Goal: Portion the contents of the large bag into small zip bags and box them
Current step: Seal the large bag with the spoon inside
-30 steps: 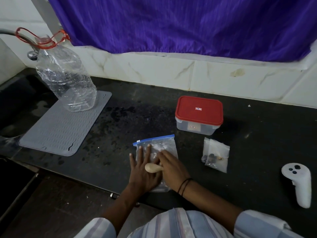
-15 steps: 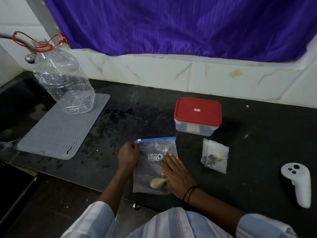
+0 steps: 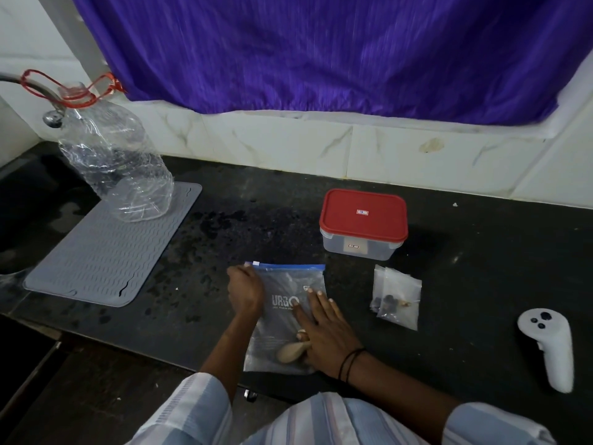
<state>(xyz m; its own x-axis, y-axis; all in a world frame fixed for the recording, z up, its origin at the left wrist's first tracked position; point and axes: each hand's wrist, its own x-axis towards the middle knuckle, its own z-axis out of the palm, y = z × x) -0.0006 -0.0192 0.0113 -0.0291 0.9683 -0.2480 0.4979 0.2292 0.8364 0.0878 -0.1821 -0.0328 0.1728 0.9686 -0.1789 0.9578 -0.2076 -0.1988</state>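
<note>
Little has moved: left hand apparently pinches "URBO"-printed bag, right hand pressing flat.

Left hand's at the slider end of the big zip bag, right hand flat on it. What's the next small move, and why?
Probably draw the slider along the blue zip strip toward the right corner. The left hand pinches the large zip bag at its top left corner by the slider, the right hand lies flat on the bag, pinning it to the counter, and the red-lidded box is closed.
</note>
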